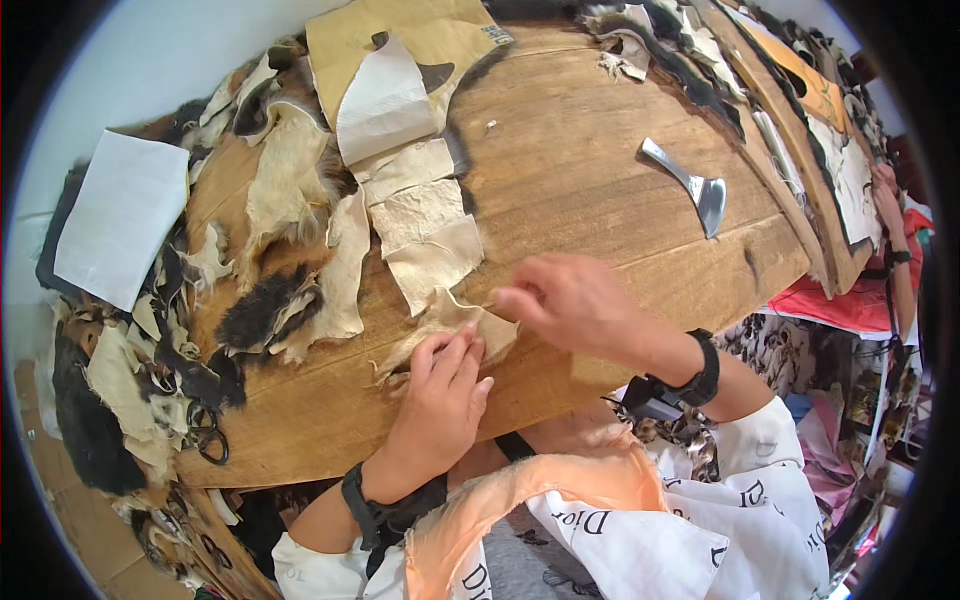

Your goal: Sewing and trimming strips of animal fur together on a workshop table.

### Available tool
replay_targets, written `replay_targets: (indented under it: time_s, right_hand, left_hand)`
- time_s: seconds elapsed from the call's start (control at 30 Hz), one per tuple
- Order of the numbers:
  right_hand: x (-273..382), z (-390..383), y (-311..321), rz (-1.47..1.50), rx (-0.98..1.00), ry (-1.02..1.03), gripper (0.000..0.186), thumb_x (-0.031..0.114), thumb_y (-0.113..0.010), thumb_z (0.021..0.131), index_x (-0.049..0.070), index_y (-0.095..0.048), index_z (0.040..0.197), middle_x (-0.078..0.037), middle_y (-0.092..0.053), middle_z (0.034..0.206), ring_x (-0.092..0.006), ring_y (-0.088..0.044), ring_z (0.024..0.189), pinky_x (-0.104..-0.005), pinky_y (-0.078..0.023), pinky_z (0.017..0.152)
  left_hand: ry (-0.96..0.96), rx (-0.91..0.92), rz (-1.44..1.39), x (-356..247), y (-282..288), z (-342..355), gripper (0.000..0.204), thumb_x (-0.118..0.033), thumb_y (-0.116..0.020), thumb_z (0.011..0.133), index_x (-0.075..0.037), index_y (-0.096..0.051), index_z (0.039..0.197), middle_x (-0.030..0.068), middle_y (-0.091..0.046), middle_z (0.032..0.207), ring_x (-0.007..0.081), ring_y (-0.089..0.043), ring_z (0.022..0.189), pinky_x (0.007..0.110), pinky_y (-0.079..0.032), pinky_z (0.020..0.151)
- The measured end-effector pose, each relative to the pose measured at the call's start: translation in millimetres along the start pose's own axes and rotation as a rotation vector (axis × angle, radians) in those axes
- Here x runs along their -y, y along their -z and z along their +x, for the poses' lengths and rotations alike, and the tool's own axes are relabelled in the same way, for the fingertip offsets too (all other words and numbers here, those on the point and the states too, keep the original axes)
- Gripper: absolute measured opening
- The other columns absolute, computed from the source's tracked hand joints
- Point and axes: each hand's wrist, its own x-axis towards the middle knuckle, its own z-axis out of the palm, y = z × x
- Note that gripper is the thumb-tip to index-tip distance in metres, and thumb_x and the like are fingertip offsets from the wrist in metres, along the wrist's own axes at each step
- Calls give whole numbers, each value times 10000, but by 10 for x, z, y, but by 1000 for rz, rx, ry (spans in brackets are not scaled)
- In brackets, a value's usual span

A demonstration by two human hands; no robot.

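A cream piece of hide lies wrinkled near the table's front edge, one edge lifted. My left hand rests on it, fingers stretched out and fingertips pressing it down. Just right of it, my right hand has its fingers curled and thumb pressed in, close to the hide's raised edge; what it pinches, if anything, is too small to make out. Beyond my hands, a strip of joined cream hide pieces runs away from me, under a white sheet at its far end.
A metal blade tool lies on the wooden table at right. Fur scraps, black-handled scissors and a white sheet are at left. A yellow-brown paper sheet lies at the back. Another person's arm shows far right.
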Motion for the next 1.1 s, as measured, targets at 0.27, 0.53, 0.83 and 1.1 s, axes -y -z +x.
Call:
replay_targets:
  time_s: [0.27,0.53,0.83,1.1]
  right_hand:
    - [36,-245,-329,-45,92,0,335,256,-668,766,80,-529,1015,-129,-616,857,-329,-595,787,-416,-460,643]
    - [-52,-276,-311,176,18,173,315,130,-686,719,72,-561,1003,-123,-608,875,-323,-583,824,-404,-460,699]
    - [102,-136,-189,162,-8,332,218,105,-682,736,73,-594,932,-100,-586,818,-284,-577,753,-355,-462,638]
    - [350,53,-305,158,266,135,143,181,-660,802,54,-594,785,-149,-545,640,-316,-548,576,-385,-408,514]
  left_hand:
    - [450,-170,-378,162,204,203,341,-85,-649,783,3,-549,1096,146,-502,1078,249,-542,943,363,-459,814]
    - [280,-143,-257,337,173,222,414,-175,-736,725,16,-570,1052,121,-524,1016,233,-538,885,332,-451,771]
    - [382,-118,-631,306,267,82,235,-222,-628,856,-12,-580,949,57,-516,740,130,-452,638,269,-394,595]
    - [466,-459,-411,278,409,85,271,-242,-518,930,3,-561,824,140,-477,610,205,-438,532,325,-370,517]
